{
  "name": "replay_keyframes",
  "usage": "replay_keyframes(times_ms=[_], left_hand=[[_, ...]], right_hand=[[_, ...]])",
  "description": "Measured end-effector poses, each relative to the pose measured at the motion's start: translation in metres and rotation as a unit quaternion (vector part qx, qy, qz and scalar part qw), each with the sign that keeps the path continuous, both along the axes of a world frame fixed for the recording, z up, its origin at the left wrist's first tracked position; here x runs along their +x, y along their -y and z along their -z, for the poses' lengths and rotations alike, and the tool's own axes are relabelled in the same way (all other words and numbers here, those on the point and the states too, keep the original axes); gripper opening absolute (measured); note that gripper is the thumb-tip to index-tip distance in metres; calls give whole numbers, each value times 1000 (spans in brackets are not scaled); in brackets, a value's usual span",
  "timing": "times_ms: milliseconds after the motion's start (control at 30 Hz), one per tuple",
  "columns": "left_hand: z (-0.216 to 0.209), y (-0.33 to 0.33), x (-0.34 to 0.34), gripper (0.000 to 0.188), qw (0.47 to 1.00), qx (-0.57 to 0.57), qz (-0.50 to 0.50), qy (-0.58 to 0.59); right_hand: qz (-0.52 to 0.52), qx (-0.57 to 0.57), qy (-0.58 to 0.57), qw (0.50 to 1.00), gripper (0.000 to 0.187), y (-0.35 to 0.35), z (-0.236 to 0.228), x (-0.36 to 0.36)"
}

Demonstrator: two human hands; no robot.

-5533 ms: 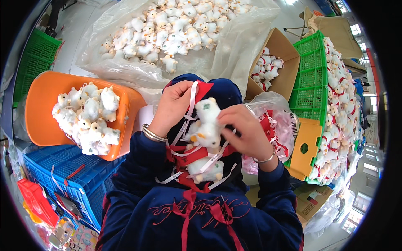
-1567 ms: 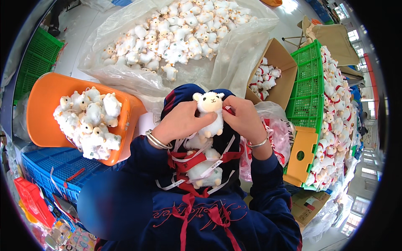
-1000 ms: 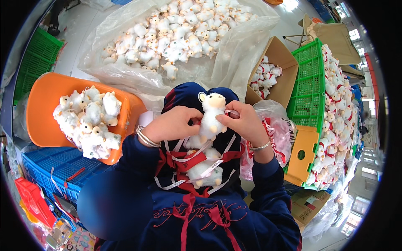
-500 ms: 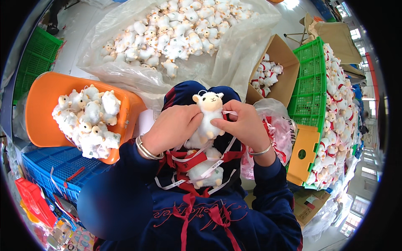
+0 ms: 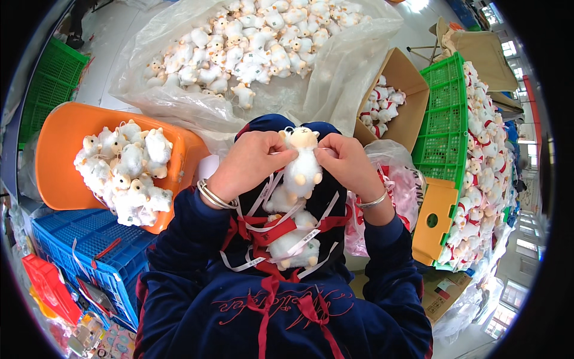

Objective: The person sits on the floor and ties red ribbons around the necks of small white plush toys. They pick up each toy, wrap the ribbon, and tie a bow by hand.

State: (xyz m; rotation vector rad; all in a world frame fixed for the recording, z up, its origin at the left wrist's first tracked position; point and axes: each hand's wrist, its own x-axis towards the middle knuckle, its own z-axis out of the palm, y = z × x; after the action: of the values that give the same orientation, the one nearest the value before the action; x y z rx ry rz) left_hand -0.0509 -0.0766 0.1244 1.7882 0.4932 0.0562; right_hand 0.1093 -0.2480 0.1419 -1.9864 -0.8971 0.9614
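A white plush sheep (image 5: 302, 166) with a cream face and feet is held up in front of my lap, its head tipped back. My left hand (image 5: 254, 158) pinches at one side of its neck and my right hand (image 5: 345, 160) pinches at the other. Whether a ribbon is also between the fingertips is hidden. Below it, more plush sheep (image 5: 293, 248) lie on my lap, under and among red ribbons (image 5: 272, 232) and white printed ribbons (image 5: 254, 263).
Left stands an orange tub (image 5: 60, 161) of plush sheep above a blue crate (image 5: 78, 233). Ahead, a clear plastic sheet (image 5: 335, 78) bears a large heap. To the right are a cardboard box (image 5: 406, 78), a green crate (image 5: 442, 119) beside red-ribboned sheep, and a plastic bag (image 5: 397, 179).
The sheep's head has tipped back. My left hand has risen to its neck, and my right hand has shifted up slightly. The white ribbon end by my right fingers no longer shows.
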Motion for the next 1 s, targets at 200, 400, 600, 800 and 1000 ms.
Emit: replay_keyframes(times_ms=[200,400,600,800,1000], left_hand=[[7,3,4,26,999,-15,-1,36],[13,-6,0,16,998,-27,41,43],[3,2,1,12,995,41,-4,91],[13,17,8,8,992,-56,-14,113],[18,12,8,10,989,-126,-9,74]], right_hand=[[41,57,-13,997,19,2,7,-14],[30,142,113,983,12,2,15,-23],[24,177,111,978,12,-2,21,-18],[4,163,99,982,11,-2,28,-13],[13,163,63,985,11,-2,28,-13]])
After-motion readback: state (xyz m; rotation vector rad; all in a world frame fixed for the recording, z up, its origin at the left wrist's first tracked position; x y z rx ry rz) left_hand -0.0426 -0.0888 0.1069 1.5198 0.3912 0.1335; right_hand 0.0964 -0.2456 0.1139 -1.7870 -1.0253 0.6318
